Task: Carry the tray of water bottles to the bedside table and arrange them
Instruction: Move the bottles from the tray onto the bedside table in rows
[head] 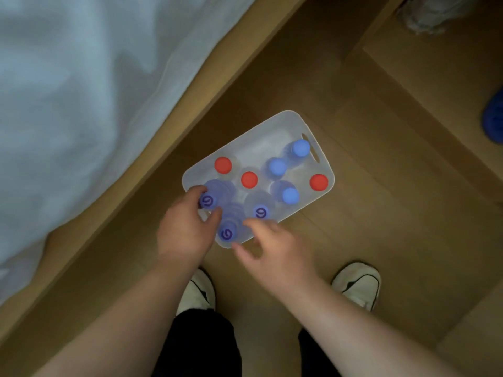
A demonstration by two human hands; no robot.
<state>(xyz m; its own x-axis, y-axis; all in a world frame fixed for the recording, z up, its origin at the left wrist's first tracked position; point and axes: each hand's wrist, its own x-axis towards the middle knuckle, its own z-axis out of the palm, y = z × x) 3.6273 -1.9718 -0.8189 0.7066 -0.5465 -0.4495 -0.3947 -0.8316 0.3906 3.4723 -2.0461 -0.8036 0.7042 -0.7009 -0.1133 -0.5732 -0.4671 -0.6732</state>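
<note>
A white plastic tray [275,123] with a slot handle sits on the wooden floor beside the bed. It holds several upright water bottles seen from above: red caps [249,179], light blue caps [290,195] and dark blue caps with a swirl [261,212]. My left hand [187,224] curls around the dark-blue-capped bottle [207,200] at the tray's near left corner, thumb and fingers on its neck. My right hand [275,248] hovers at the tray's near edge, fingers spread, beside another dark-blue-capped bottle [227,233].
The bed with a white sheet [81,91] and a wooden frame [168,148] runs along the left. My two white shoes [358,284] stand just behind the tray. A blue object [494,118] lies at the right edge.
</note>
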